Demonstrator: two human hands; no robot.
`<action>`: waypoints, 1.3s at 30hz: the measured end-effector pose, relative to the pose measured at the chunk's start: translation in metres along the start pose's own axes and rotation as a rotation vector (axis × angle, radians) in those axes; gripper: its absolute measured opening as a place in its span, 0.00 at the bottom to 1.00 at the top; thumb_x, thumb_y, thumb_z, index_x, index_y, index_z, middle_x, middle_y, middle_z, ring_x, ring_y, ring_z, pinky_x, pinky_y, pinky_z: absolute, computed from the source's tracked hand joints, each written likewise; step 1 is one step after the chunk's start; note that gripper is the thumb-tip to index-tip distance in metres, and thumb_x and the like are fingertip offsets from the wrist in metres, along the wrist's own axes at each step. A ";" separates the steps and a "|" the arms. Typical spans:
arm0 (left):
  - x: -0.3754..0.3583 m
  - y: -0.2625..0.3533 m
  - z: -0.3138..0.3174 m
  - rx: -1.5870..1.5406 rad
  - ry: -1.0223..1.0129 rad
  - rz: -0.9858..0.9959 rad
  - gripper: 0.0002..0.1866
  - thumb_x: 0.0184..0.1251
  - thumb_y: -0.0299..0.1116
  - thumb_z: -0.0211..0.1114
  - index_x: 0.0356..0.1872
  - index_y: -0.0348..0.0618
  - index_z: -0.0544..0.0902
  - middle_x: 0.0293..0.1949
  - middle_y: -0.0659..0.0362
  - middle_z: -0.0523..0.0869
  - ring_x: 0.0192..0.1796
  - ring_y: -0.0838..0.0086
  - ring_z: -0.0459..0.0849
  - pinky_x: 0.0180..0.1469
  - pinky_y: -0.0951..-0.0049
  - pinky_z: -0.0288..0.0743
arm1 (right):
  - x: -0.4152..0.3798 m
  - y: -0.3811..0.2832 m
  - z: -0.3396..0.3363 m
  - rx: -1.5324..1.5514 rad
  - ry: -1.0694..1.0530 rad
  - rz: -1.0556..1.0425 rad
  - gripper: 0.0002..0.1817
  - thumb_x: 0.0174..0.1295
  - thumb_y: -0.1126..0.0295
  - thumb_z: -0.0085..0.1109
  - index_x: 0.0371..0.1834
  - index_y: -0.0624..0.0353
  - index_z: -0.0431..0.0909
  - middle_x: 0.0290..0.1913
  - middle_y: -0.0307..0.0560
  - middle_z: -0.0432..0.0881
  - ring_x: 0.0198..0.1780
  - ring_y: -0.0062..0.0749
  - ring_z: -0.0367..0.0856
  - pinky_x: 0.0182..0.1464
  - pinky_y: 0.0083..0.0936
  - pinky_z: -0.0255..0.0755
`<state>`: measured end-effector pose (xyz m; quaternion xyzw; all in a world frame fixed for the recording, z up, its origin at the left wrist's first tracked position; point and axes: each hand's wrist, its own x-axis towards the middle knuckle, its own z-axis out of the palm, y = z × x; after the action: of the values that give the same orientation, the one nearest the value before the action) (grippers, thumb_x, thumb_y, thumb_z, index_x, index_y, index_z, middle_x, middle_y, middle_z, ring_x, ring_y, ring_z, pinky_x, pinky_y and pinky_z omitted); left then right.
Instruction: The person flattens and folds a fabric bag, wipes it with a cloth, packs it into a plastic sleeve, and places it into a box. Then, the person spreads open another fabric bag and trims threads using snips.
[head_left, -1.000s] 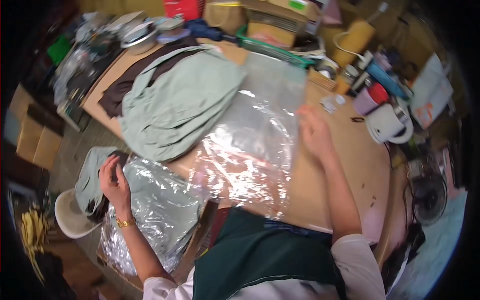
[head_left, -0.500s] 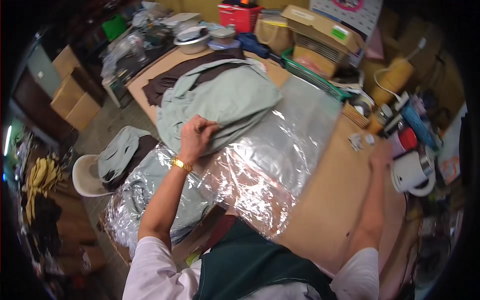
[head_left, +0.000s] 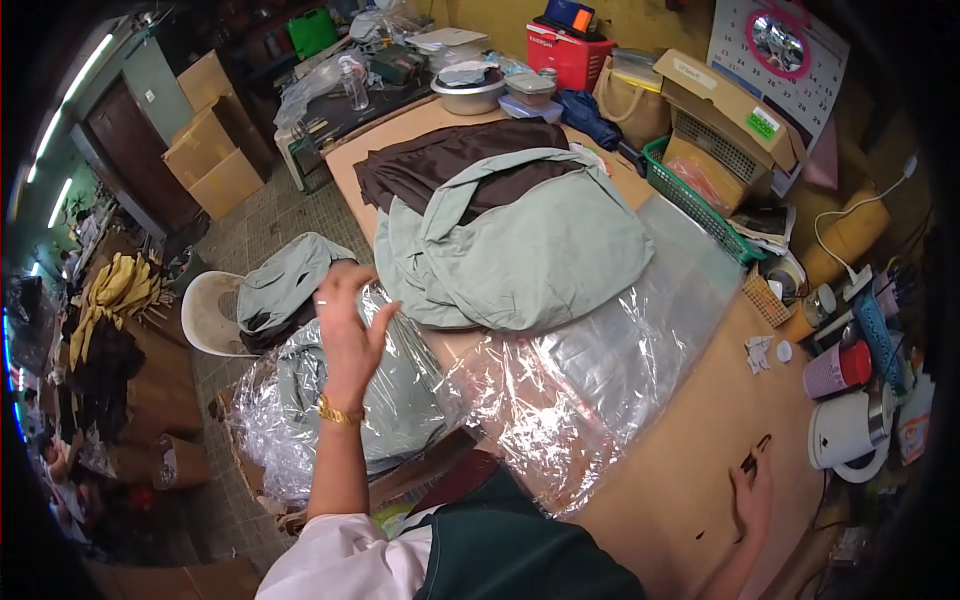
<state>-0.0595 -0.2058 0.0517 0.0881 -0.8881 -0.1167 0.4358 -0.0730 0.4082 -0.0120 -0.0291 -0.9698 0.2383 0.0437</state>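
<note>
My left hand (head_left: 350, 335) is raised with its fingers apart and holds nothing. It overlaps the clear plastic-wrapped bundle of grey-green cloth (head_left: 375, 395) in this view. To its right, a grey-green garment (head_left: 540, 250) lies on the table in a loose heap, with dark brown cloth (head_left: 430, 165) behind and partly inside it. Clear plastic bags (head_left: 610, 360) lie flat under and in front of the garment. At the right, close over the tabletop, my right hand (head_left: 755, 500) has its fingers on a small dark tool (head_left: 750, 464), whose kind is unclear.
A white kettle (head_left: 840, 430) and a pink cup with a red lid (head_left: 838, 368) stand at the right edge. A green basket (head_left: 700, 200) and an open carton (head_left: 725, 95) are behind. Left of the table, a white chair (head_left: 210, 315) carries more grey-green cloth (head_left: 285, 285).
My left hand has let go of the garment, drawn back left and opened. My right hand has come from beside the red-lidded cup towards me. The whole view has shifted.
</note>
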 end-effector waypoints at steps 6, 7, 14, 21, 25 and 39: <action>0.021 0.039 0.052 -0.455 -0.376 0.116 0.22 0.61 0.33 0.69 0.57 0.42 0.80 0.55 0.48 0.80 0.58 0.53 0.77 0.60 0.60 0.71 | -0.013 0.004 -0.001 -0.027 -0.078 -0.076 0.21 0.61 0.88 0.45 0.58 0.69 0.75 0.69 0.60 0.68 0.71 0.49 0.68 0.71 0.32 0.63; 0.014 0.046 0.075 -0.394 -0.402 0.160 0.16 0.61 0.35 0.69 0.49 0.41 0.85 0.50 0.50 0.83 0.53 0.56 0.81 0.56 0.63 0.74 | -0.012 -0.003 0.001 -0.075 -0.028 -0.075 0.22 0.60 0.90 0.44 0.56 0.70 0.77 0.66 0.59 0.71 0.68 0.50 0.70 0.70 0.31 0.65; -0.029 0.080 0.099 -0.862 -0.834 -0.159 0.09 0.69 0.35 0.67 0.36 0.38 0.85 0.27 0.62 0.84 0.28 0.79 0.81 0.32 0.76 0.74 | -0.014 -0.022 -0.012 -0.182 -0.108 0.107 0.25 0.59 0.90 0.46 0.60 0.68 0.76 0.47 0.56 0.71 0.50 0.48 0.75 0.58 0.34 0.70; -0.020 -0.040 0.025 -0.838 0.000 -0.848 0.16 0.77 0.47 0.58 0.38 0.44 0.82 0.26 0.67 0.77 0.25 0.85 0.74 0.30 0.81 0.72 | -0.022 0.014 -0.010 -0.098 -0.020 0.174 0.22 0.60 0.86 0.51 0.60 0.68 0.76 0.46 0.56 0.71 0.47 0.48 0.75 0.53 0.36 0.70; -0.006 -0.069 -0.001 -0.041 0.042 -0.267 0.22 0.67 0.48 0.67 0.46 0.36 0.81 0.43 0.50 0.82 0.48 0.64 0.80 0.52 0.65 0.72 | -0.034 0.028 0.011 -0.384 0.236 0.009 0.13 0.63 0.82 0.54 0.51 0.72 0.76 0.49 0.59 0.74 0.50 0.54 0.75 0.52 0.41 0.70; -0.035 0.167 0.128 -0.664 -0.666 0.164 0.08 0.61 0.34 0.70 0.32 0.40 0.86 0.34 0.54 0.83 0.40 0.59 0.82 0.43 0.61 0.73 | -0.025 0.017 0.029 1.160 0.176 0.378 0.12 0.77 0.64 0.45 0.52 0.58 0.76 0.32 0.36 0.76 0.27 0.20 0.70 0.28 0.18 0.65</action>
<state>-0.1490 -0.0201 -0.0032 -0.1682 -0.8982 -0.3813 0.1397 -0.0503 0.4074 -0.0476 -0.1917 -0.6529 0.7274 0.0892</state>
